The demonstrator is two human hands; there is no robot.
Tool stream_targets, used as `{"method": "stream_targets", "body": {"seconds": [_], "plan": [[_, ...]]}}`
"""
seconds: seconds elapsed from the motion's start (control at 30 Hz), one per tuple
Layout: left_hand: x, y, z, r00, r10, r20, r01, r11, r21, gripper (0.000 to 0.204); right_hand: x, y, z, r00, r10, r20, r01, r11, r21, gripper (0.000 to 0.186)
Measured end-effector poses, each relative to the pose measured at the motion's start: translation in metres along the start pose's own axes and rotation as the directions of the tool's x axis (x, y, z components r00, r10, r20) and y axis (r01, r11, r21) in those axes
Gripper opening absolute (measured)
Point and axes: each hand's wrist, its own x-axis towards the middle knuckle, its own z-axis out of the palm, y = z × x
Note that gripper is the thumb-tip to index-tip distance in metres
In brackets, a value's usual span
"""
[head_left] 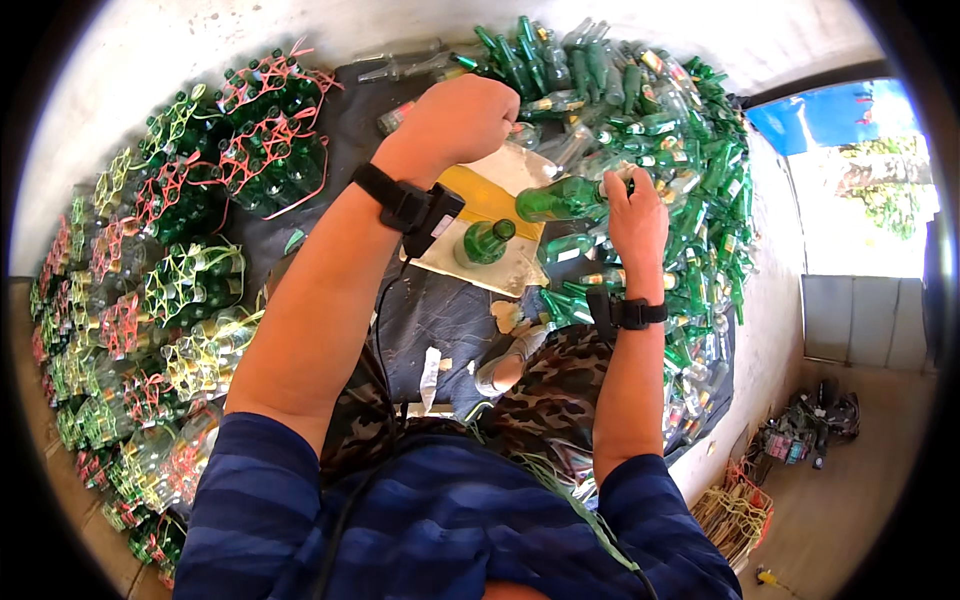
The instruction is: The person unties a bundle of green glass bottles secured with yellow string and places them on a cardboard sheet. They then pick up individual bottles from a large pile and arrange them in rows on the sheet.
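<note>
My right hand [638, 222] grips the neck of a green glass bottle [556, 200], which lies tilted on its side with its base toward the left. Further forward, my left hand [465, 115] is curled closed, its fingertips turned away, so whatever it may hold is hidden. A second green bottle [484, 243] stands upright on a pale board [462, 268] with a yellow patch, between my forearms. Beyond my left wrist, part of a clear bottle [394, 118] with a reddish label shows.
A heap of loose green and clear bottles [690, 165] fills the right side and far end. At left stand bundles of bottles [270, 165] tied with pink and yellow-green straps. Dark sheeting [425, 315] covers the floor. A strap-filled basket [735, 515] sits at lower right.
</note>
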Motion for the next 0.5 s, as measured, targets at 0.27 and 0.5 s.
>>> {"method": "stream_targets", "body": {"seconds": [0.27, 0.5], "plan": [[0.004, 0.012, 0.01, 0.993, -0.035, 0.117, 0.029, 0.999, 0.045, 0.016, -0.002, -0.021, 0.02, 0.993, -0.04, 0.115, 0.046, 0.998, -0.048, 0.035], [0.005, 0.012, 0.012, 0.98, -0.064, 0.19, 0.052, 0.996, 0.07, 0.017, -0.003, -0.039, 0.036, 0.978, -0.133, 0.163, 0.136, 0.991, -0.006, 0.035]]}}
